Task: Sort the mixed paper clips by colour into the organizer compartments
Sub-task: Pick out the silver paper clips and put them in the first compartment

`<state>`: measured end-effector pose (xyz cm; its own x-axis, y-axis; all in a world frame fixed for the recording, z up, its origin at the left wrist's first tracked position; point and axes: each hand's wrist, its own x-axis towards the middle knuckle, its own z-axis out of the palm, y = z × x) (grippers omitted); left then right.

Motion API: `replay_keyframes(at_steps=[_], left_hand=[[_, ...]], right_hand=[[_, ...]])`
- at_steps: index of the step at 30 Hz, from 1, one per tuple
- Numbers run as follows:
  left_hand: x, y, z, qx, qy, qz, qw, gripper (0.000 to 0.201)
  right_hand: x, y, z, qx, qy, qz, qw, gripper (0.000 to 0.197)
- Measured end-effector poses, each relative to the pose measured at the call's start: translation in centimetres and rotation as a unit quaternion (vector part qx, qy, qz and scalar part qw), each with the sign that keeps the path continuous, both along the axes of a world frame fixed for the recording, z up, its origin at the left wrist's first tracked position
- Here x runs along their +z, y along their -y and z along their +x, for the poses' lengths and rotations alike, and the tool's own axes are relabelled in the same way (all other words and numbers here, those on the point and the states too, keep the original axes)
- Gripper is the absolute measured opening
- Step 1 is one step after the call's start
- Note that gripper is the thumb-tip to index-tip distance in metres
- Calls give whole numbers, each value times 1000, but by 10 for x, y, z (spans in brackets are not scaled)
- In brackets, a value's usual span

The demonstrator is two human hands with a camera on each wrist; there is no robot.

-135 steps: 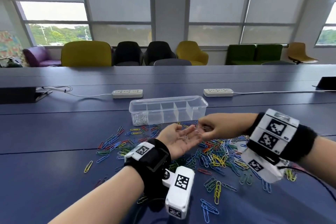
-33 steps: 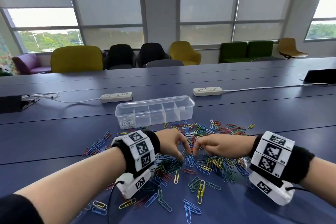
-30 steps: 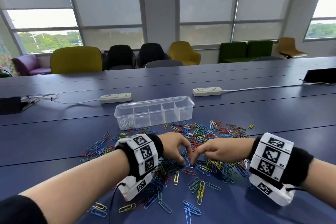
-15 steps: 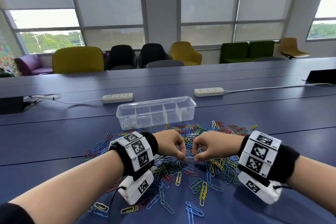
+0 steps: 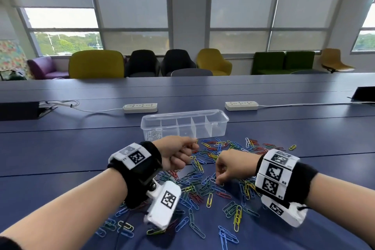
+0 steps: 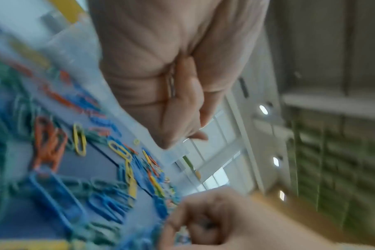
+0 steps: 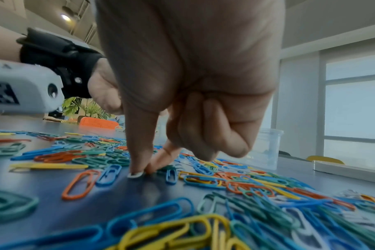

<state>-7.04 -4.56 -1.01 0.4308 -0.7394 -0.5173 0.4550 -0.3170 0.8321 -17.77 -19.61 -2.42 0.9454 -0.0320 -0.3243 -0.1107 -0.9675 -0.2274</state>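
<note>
My left hand (image 5: pixel 178 155) is raised a bit above the pile, fingers curled into a loose fist; the left wrist view shows a thin silvery clip (image 6: pixel 171 84) tucked in the fold of the fingers, so I read it as holding white/silver clips, count unclear (blurry). My right hand (image 5: pixel 229 165) is down on the worktop (image 5: pixel 60 148), thumb and index tip pinched together at a pale clip (image 7: pixel 135 174), other fingers folded in. Can't tell if that clip is actually gripped yet or just being nudged.

Progress, as far as I can judge: early. The organizer (image 5: pixel 184 126) sits beyond the pile, approx. centre of the worktop, lid off. Only its leftmost compartment has anything, a small heap of white clips (image 5: pixel 152 135); the other compartments look empty. The coloured clips (image 5: pixel 213 184) (blue, green, yellow, red/orange) lie scattered across the worktop between me and the organizer, w/ a few whites mixed in at the far right. So white is partly done, all other colours not started. Most of the job is left.
</note>
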Motion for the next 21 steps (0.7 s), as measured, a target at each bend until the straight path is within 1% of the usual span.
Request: replay_keyframes(at_steps=[1, 2, 3, 4, 6, 8, 9, 11, 13, 15, 18, 19, 21], left_hand=[[-1, -3, 1, 31, -77, -46, 995, 33], [-2, -5, 0, 58, -134, -83, 986, 34], [-4, -7, 0, 86, -173, -109, 975, 34], [-7, -9, -1, 115, -195, -129, 965, 35], [-16, -11, -1, 162, -211, -163, 950, 39], [-24, -14, 1, 193, -225, -191, 936, 46], [-26, -15, 0, 202, -235, -203, 929, 47], [-27, -17, -3, 207, -246, -211, 923, 42], [-26, -17, -9, 213, -247, -212, 921, 39], [-28, -15, -12, 223, -248, -223, 916, 37], [-33, -11, -10, 190, -260, -242, 915, 35], [-33, -10, -9, 182, -266, -248, 914, 36], [-34, -7, -7, 196, -294, -243, 903, 40]], right_hand=[[-1, -1, 1, -3, -5, 1, 1000, 15], [0, -1, 1, -2, -14, 2, 1000, 12], [1, -1, 0, 2, -26, -2, 1000, 17], [3, -2, 0, 6, -35, -7, 999, 21], [12, -3, -1, 3, -30, -7, 1000, 19], [27, -5, 2, 1, 7, 6, 1000, 15], [36, -8, 4, 2, 29, 12, 1000, 13], [52, -17, 10, 13, 71, 26, 997, 10], [59, -31, 20, 30, 87, 20, 996, 11], [57, -45, 31, 47, 87, 1, 995, 13], [51, -59, 46, 85, 113, -28, 990, 20], [51, -59, 48, 86, 129, -12, 988, 21], [58, -51, 49, 73, 167, 46, 982, 20]])
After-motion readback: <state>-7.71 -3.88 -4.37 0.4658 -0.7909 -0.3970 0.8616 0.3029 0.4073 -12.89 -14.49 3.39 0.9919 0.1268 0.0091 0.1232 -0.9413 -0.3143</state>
